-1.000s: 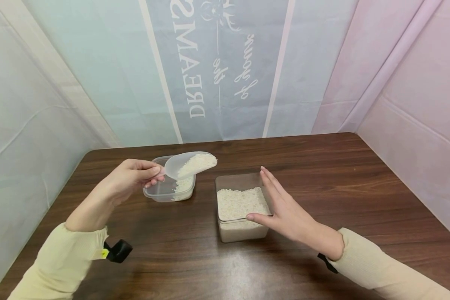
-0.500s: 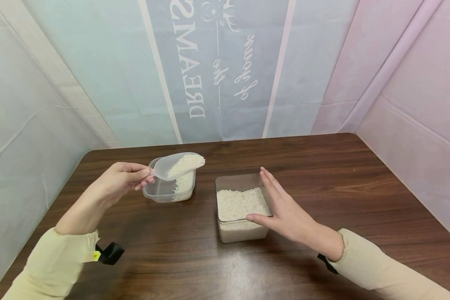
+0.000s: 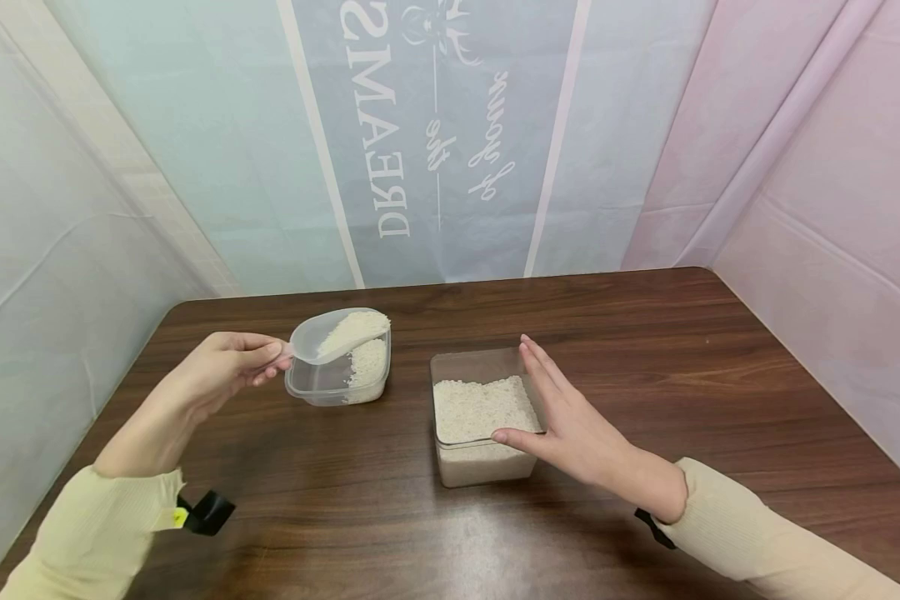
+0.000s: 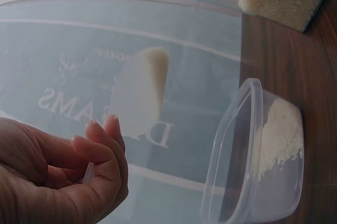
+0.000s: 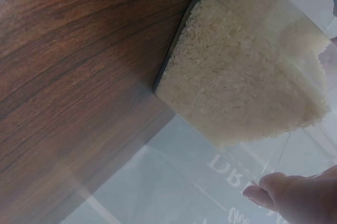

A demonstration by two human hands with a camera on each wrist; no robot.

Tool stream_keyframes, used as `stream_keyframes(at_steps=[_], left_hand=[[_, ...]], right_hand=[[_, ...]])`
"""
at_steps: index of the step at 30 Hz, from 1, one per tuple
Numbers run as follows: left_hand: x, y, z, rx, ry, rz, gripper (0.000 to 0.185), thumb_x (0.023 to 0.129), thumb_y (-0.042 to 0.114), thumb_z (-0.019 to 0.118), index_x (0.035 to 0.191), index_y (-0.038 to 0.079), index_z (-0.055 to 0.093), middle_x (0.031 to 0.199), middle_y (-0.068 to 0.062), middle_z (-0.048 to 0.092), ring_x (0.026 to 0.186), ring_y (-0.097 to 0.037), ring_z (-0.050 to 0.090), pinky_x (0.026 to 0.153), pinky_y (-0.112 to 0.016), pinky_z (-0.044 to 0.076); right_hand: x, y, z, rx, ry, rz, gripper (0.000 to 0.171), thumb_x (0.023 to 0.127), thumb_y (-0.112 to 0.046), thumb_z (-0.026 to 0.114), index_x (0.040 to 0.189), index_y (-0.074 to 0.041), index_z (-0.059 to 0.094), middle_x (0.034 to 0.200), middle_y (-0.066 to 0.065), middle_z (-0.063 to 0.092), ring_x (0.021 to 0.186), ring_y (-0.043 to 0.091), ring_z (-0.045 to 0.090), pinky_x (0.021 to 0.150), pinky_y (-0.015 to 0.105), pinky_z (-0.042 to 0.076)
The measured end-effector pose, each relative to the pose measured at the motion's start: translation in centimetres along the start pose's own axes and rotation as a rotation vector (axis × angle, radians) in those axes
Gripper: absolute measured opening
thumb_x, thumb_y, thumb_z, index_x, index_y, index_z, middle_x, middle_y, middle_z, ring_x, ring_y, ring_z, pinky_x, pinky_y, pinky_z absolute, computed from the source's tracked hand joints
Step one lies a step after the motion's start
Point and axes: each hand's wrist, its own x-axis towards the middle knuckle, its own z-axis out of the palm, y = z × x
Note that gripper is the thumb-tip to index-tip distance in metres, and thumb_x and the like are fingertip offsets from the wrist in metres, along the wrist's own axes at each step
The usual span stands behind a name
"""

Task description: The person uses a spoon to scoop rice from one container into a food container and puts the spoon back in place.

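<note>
While it is hovering over the smaller container, the translucent white plastic scoop (image 3: 328,336) is carrying a heap of white rice — its handle is being pinched between the thumb and curled fingers of the left hand (image 3: 221,367). In the left wrist view the scoop (image 4: 138,91) is showing as a pale shape above the fingertips (image 4: 100,139), with the rice piled toward its far end. Directly beneath it, the clear, shallow, round-cornered plastic container (image 3: 337,375) is sitting on the dark brown wood-grain counter (image 3: 645,367), holding a small mound of rice against its right wall. Just to the right, and apart from it, the taller clear square plastic container (image 3: 480,417) is standing about half full of white rice. The right hand (image 3: 570,421) is resting against this container's right side — fingers straight along the wall, thumb lying across the near rim — clasping nothing. Both forearms are wearing cream knitted sleeves (image 3: 765,525). Behind the counter, a pale blue and pink backdrop (image 3: 435,133) with mirrored lettering is hanging.
</note>
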Motion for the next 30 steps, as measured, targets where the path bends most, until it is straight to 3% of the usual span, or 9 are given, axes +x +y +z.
stream_keyframes(at_steps=[5, 30], left_hand=[[-0.3, -0.5, -0.6, 0.049, 0.015, -0.011, 0.034, 0.096, 0.001, 0.037, 0.117, -0.026, 0.034, 0.080, 0.004, 0.063, 0.067, -0.003, 0.053, 0.058, -0.015, 0.044], [-0.8, -2.5, -2.5, 0.096, 0.073, -0.049, 0.035, 0.097, 0.005, 0.039, 0.116, -0.025, 0.038, 0.080, 0.007, 0.063, 0.069, -0.001, 0.053, 0.058, -0.016, 0.044]], right_hand=[[0.0, 0.0, 0.0, 0.001, -0.010, 0.007, 0.098, 0.080, -0.051, 0.062, 0.145, -0.004, 0.006, 0.152, 0.003, 0.002, 0.137, 0.024, 0.014, 0.104, 0.048, 0.026], [-0.1, -0.1, 0.0, 0.000, 0.000, 0.006, 0.098, 0.080, -0.051, 0.062, 0.146, -0.005, 0.005, 0.152, 0.002, 0.003, 0.136, 0.026, 0.018, 0.102, 0.048, 0.028]])
